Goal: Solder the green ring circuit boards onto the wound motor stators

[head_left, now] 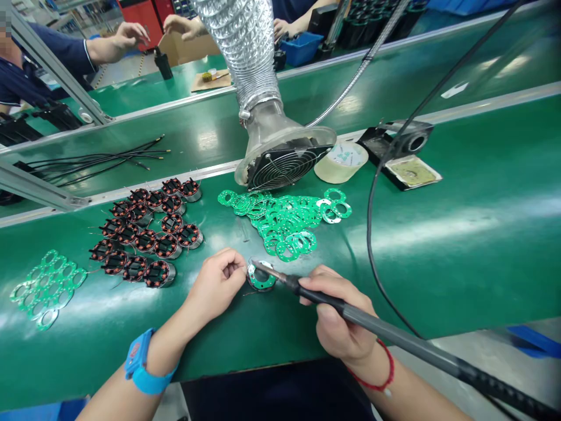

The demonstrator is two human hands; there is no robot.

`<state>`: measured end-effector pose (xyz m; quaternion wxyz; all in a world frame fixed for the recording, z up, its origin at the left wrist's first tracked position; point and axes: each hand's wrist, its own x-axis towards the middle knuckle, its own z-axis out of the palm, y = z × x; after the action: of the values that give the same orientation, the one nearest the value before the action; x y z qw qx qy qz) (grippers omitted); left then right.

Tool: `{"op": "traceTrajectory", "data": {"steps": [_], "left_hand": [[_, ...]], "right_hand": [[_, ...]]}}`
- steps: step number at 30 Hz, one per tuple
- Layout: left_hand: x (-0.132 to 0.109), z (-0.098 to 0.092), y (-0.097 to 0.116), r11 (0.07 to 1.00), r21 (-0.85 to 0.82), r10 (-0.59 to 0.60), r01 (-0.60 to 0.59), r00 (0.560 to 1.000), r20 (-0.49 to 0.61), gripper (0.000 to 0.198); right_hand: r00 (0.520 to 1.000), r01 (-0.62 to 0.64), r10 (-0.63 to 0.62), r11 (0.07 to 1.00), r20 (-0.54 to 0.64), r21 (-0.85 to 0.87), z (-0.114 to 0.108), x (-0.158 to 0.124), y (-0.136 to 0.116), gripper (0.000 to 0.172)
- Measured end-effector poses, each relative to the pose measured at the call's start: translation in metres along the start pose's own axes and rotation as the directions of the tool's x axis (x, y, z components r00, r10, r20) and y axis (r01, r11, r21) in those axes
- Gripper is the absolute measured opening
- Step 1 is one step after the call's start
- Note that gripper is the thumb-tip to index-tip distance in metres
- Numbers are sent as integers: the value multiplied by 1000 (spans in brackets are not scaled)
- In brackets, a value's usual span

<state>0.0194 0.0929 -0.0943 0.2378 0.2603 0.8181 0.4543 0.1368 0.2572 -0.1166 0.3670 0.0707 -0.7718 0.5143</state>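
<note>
My right hand [344, 318] is wrapped round the grip of a soldering iron [394, 334]. The iron's tip reaches the upper edge of a green ring-shaped circuit board [265, 282], which sits on a round motor part in front of me. At the left rim of that board, my left hand [219, 280] is closed in a pinch. What its fingertips hold, if anything, is too small to make out. Behind the board lies a heap of loose green ring boards [284, 216]. Several copper-wound motor stators [144, 240] stand grouped to the left.
A fume extractor hood [287, 155] hangs over the bench, near a tape roll [342, 162] and a soldering iron stand [405, 152]. The iron's black cable [369, 234] loops at right. More ring boards [48, 286] lie far left. Another person's hands [131, 36] are across the bench.
</note>
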Motion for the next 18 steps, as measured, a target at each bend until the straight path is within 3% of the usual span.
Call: {"op": "traceTrajectory", "data": {"steps": [14,18], "left_hand": [[0,-2,1,999,36,25,-26,1000,6,12],[0,-2,2,995,92,41,-41,999,-2,12]], "right_hand": [[999,-31,31,998,12,55,-2,-3,1,20],[998,-49,51,997,29,-61,3,2,0,35]]}}
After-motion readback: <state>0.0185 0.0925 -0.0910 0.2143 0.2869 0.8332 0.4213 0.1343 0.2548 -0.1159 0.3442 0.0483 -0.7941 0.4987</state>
